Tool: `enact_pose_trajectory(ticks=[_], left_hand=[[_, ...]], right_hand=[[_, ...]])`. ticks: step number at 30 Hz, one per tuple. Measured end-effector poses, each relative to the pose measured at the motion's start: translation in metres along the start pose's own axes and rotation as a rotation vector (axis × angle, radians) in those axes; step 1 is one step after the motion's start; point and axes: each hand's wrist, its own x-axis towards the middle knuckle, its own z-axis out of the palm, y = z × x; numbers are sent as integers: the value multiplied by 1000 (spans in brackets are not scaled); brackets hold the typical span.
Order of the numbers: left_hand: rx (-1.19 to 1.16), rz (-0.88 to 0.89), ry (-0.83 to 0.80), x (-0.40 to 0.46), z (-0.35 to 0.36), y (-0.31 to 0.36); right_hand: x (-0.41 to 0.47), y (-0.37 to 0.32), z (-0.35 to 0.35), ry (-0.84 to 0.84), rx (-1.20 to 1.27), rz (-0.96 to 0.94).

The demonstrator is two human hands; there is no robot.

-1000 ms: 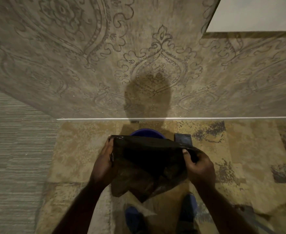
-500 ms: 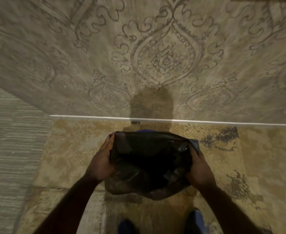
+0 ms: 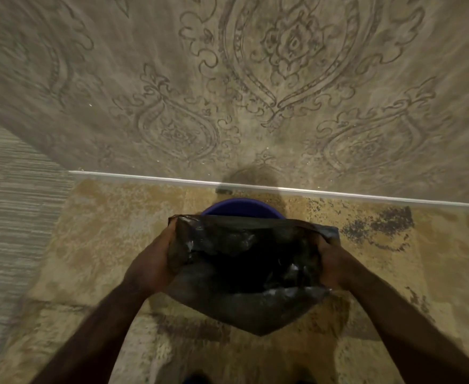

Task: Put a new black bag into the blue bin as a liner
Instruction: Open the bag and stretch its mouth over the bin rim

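Both hands stretch open the mouth of a crinkled black plastic bag (image 3: 244,270): the left hand (image 3: 152,268) clenches its left edge, the right hand (image 3: 334,266) its right edge. It hangs over the round blue plastic bin (image 3: 241,207), which stands on the mottled tan carpet (image 3: 111,245) against the patterned wall (image 3: 227,92).

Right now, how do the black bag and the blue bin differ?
The black bag is crumpled, glossy film, while the blue bin shows a smooth, rigid round rim. The bag is held up in the air, its mouth spread between the left hand and right hand; the bin stands on the carpet by the wall, mostly hidden behind the bag. Both open upward.
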Motion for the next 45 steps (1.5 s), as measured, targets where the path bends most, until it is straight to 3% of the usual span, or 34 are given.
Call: enact_pose_trajectory(ticks=[6,15,18,23,29,34,40,45], left_hand=[[355,-168,-66,-1,33,-48],[311,-319,-13,19,59,-77],[93,-351,69,37,56,-86],[-356,-367,22,60,49,-91],[-574,-452,-7,73,52,-99],[-810,-533,7,63,52,-114],[-1235,-664,183,22,69,-128],[-1467,-729,268,-3,86,-133]], right_hand=[[39,22,4,61,0,-69],[93,27,5,142,-88,-117],[115,18,-3,175,83,-155],[138,7,-2,150,554,-55],[157,4,13,41,568,119],[138,18,14,-89,558,107],[87,41,31,110,846,116],[64,52,48,220,1178,419]])
